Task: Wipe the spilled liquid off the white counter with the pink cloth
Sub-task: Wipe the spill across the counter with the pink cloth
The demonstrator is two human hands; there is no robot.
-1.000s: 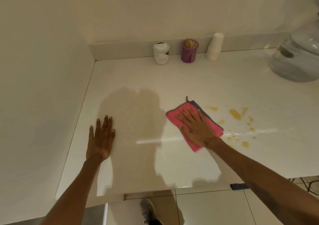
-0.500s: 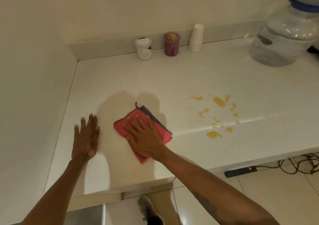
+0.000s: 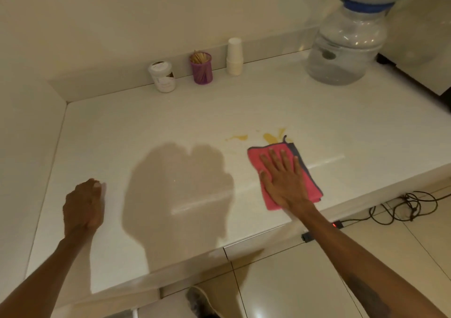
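Observation:
The pink cloth (image 3: 255,157), folded with a grey edge, lies flat on the white counter (image 3: 170,122) near its front edge. My right hand (image 3: 283,178) presses on it, palm down, fingers spread. Yellow-brown spilled liquid (image 3: 269,137) shows just beyond the cloth's far edge, with a second patch (image 3: 238,137) to its left. The cloth covers the rest of the spill area. My left hand (image 3: 84,205) rests on the counter at the left, fingers curled under, holding nothing.
Against the back wall stand a white jar (image 3: 163,76), a purple cup of toothpicks (image 3: 201,68) and a stack of white cups (image 3: 234,56). A large clear water bottle (image 3: 344,46) sits at the back right. Cables (image 3: 402,205) and a power strip lie on the floor below.
My right hand slid the cloth from the left of the spill rightward onto it, covering most of the stains. My left hand went from flat with spread fingers to curled.

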